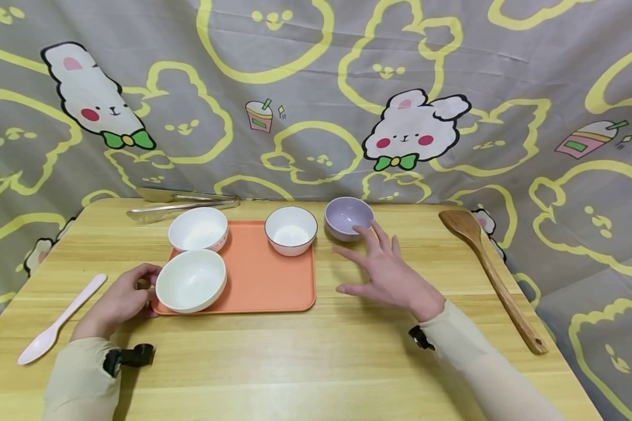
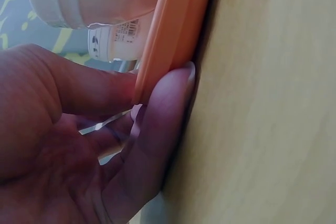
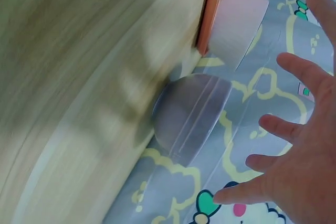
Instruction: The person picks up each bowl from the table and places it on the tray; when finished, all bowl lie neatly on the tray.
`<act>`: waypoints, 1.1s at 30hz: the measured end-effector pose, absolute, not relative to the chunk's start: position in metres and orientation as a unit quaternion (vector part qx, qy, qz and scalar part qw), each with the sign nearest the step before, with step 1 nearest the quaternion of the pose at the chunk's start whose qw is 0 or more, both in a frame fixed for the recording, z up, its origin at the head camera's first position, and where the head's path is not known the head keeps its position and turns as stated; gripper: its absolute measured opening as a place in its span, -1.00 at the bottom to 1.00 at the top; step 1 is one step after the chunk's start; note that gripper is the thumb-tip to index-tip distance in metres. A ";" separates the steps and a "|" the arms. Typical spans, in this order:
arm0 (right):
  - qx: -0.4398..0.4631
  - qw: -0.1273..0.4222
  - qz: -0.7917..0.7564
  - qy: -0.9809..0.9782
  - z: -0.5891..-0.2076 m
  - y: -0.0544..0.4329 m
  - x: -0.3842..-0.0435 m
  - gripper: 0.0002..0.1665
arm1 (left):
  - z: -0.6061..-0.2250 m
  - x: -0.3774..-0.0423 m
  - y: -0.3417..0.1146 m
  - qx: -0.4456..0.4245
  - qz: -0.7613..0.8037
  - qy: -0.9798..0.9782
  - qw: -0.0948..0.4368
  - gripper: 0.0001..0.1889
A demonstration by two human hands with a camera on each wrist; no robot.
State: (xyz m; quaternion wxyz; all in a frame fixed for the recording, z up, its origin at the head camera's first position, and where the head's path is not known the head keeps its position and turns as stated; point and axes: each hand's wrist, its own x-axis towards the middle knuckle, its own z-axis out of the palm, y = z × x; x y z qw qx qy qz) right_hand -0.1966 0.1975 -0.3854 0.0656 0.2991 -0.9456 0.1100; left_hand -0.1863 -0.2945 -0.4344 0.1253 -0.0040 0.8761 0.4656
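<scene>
My left hand (image 1: pixel 123 298) pinches the left edge of an orange tray (image 1: pixel 271 286), one finger tucked under its rim in the left wrist view. Three bowls stand on the tray: a cream bowl (image 1: pixel 191 280) at the front left, a white patterned bowl (image 1: pixel 198 230) behind it, and a white bowl with a dark rim (image 1: pixel 291 231) at the back right. To the right of the tray a purple bowl (image 1: pixel 349 217) sits on the table. My right hand (image 1: pixel 387 272) hovers in front of it with fingers spread, holding nothing; the right wrist view shows a gap between fingers and bowl (image 3: pixel 191 116).
Metal tongs (image 1: pixel 184 206) lie at the back left, behind the tray. A pink spoon (image 1: pixel 60 321) is left of my left hand. On the right lies a wooden spatula (image 1: pixel 490 275). A patterned grey curtain (image 1: pixel 305 93) hangs along the table's back edge.
</scene>
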 end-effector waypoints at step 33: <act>0.243 0.053 0.112 -0.962 -0.381 0.194 -0.260 -0.03 | -0.436 -0.186 -0.294 0.006 0.468 0.875 0.123 -0.49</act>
